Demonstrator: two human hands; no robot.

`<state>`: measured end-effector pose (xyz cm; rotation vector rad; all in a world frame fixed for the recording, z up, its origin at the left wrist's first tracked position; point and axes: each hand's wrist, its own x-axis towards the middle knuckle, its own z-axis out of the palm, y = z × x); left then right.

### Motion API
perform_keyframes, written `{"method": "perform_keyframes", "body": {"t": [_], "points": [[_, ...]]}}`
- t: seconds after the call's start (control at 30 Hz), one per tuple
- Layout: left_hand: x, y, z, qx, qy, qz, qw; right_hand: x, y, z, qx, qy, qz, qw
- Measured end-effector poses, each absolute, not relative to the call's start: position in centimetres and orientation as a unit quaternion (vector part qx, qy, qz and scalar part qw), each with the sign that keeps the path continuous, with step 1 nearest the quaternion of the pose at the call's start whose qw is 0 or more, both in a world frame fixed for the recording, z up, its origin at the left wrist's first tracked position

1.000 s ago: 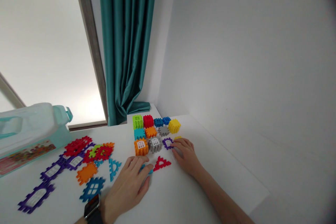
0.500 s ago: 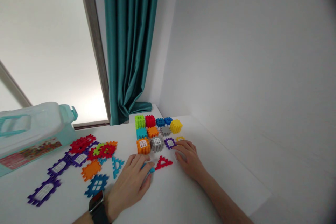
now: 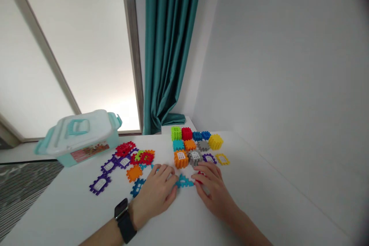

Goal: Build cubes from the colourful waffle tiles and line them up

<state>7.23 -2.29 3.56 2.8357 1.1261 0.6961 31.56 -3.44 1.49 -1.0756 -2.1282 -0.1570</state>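
A light blue triangle piece [image 3: 184,181] lies flat on the table between my hands. My left hand [image 3: 158,190], wearing a dark watch, rests at its left edge with fingers bent loosely and thumb apart. Part of another light blue piece shows behind its fingertips. My right hand [image 3: 213,189] has its fingers curled round a red triangle piece [image 3: 200,178], which they partly cover. Just behind the hands stand an orange stack [image 3: 181,159] and a grey stack [image 3: 195,157] with white windows. A purple window piece [image 3: 209,158] and a yellow window piece [image 3: 222,159] lie beside them.
Farther back are a lime stack [image 3: 176,133], a red stack [image 3: 186,133] and a yellow stack [image 3: 215,142]. Mixed flat pieces spread leftward, including a purple one [image 3: 100,183] and an orange one [image 3: 134,173]. A lidded teal box [image 3: 86,138] stands at the table's left.
My view has swung left. My right hand has come from the purple window piece to the red triangle. My left hand has drawn back leftward, uncovering the light blue triangle beside the red one.
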Motion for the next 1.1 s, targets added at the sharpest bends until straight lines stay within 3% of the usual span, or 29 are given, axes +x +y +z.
{"method": "perform_keyframes", "body": {"t": [0.27,0.47,0.6,1.1], "points": [[0.2,-2.4,3.6,0.866,0.447,0.224,-0.011,24.3,-3.1,2.8,-0.388,-0.859,0.023,0.333],[-5.0,-1.2,4.0,0.838,0.510,0.189,-0.044,20.2,-2.2,4.4,-0.359,-0.899,0.068,0.241],[-8.7,-0.1,3.5,0.799,0.554,0.233,-0.034,18.2,-1.7,4.2,-0.364,-0.906,0.092,0.197],[-12.3,1.8,0.7,0.772,0.601,0.206,0.003,18.1,-2.5,1.6,-0.364,-0.882,0.130,0.270]]}}
